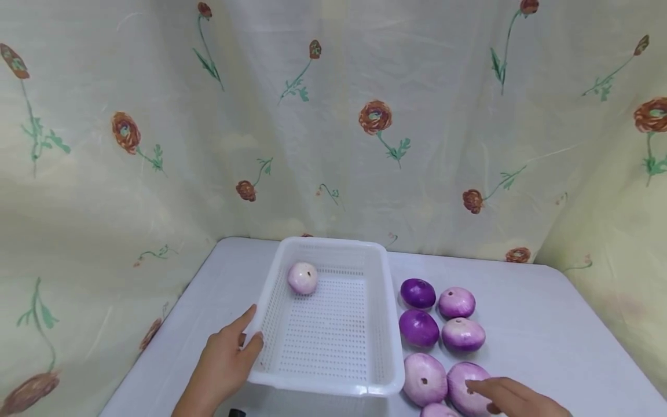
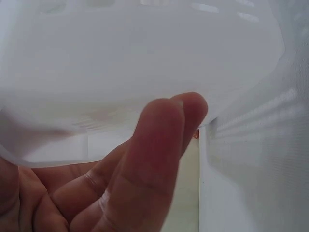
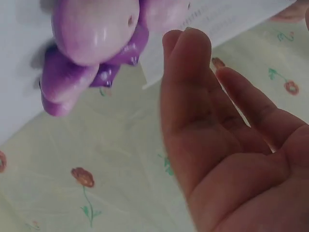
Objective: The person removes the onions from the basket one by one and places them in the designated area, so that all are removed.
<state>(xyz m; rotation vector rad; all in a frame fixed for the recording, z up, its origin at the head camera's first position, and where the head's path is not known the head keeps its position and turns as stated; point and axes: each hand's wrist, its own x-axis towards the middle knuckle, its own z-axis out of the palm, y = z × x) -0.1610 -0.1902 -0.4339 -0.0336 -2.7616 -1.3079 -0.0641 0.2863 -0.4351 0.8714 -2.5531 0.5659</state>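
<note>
A white perforated plastic basket stands on the table, with one pale purple onion in its far left corner. At its left side my left hand holds the rim, thumb over the edge. In the left wrist view, the fingers lie against the outer wall. To the right of the basket are several onions, two of them deep purple and the others paler. My right hand is over a near pale onion, its fingertips overlapping it in the head view. Nothing is in its grasp in the right wrist view.
The white table has a floral curtain behind it and at both sides. A small black object shows at the bottom edge, near my left wrist. Another pale onion is cut off by the frame's bottom.
</note>
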